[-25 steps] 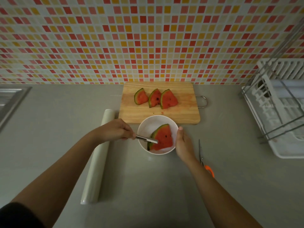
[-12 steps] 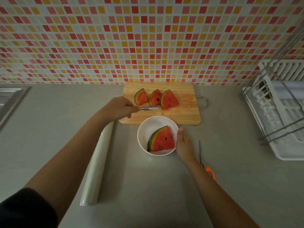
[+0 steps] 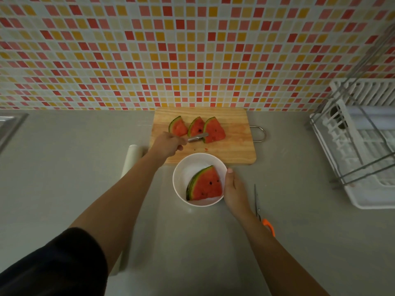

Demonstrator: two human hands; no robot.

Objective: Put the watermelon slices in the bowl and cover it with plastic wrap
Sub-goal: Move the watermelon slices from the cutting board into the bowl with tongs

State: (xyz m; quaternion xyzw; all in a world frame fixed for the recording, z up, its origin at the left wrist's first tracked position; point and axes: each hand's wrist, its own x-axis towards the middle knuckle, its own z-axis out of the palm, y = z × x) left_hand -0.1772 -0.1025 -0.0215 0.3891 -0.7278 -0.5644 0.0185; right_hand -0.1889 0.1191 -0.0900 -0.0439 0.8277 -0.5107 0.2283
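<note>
A white bowl [image 3: 183,174] on the grey counter holds one watermelon slice [image 3: 206,185]. Three more slices stand on the wooden cutting board [image 3: 233,146]: a left slice [image 3: 178,127], a middle slice [image 3: 196,127] and a right slice [image 3: 214,131]. My left hand [image 3: 168,144] grips metal tongs [image 3: 197,137], whose serrated tips touch the lower edge of the right slice. My right hand [image 3: 233,189] rests against the bowl's right rim, steadying it. The plastic wrap roll [image 3: 132,155] lies left of the board, mostly hidden under my left arm.
Orange-handled scissors [image 3: 259,210] lie right of my right forearm. A white dish rack [image 3: 363,146] with a metal frame fills the right side. A sink edge [image 3: 10,129] shows at far left. The tiled wall runs behind the board.
My left hand left the bowl with the tongs, leaving a slice there, and reached to the board; the tong tips now touch the right slice. The right hand stayed on the bowl.
</note>
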